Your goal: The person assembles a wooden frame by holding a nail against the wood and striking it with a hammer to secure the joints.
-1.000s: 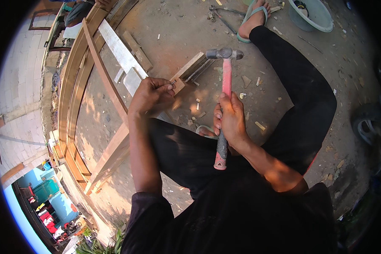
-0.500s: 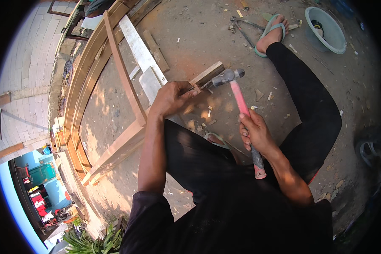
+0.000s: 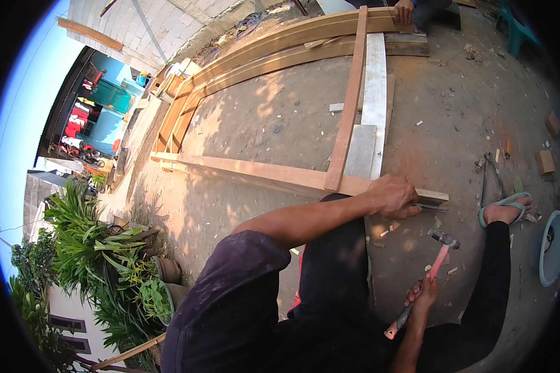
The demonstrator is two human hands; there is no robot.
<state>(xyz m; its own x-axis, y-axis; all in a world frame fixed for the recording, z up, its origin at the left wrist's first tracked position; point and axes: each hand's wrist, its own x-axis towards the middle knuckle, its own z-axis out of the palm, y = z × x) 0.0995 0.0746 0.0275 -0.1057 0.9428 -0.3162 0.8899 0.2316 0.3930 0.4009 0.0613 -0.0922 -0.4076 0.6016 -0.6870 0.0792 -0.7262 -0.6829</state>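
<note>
My left hand (image 3: 393,196) is closed beside the end of a wooden frame bar (image 3: 255,168). A slim metal chisel (image 3: 432,208) pokes out of its fingers along the bar's side; its other end is hidden in the hand. My right hand (image 3: 422,292) grips the dark lower handle of a ball-peen hammer (image 3: 439,260) with a pink upper shaft. The hammer head is raised, apart from the chisel and the wood.
A thin wooden crosspiece (image 3: 350,99) lies over the bar, near a whitish board (image 3: 373,93). Another person's hand (image 3: 404,11) rests on the frame's far end. A pale basin (image 3: 549,248) stands at right, past my sandalled foot (image 3: 504,211). Potted plants (image 3: 99,248) are at left.
The view has swung left, so the frame and plants show more. The hammer head has moved away from the left hand. Both hands keep their grip.
</note>
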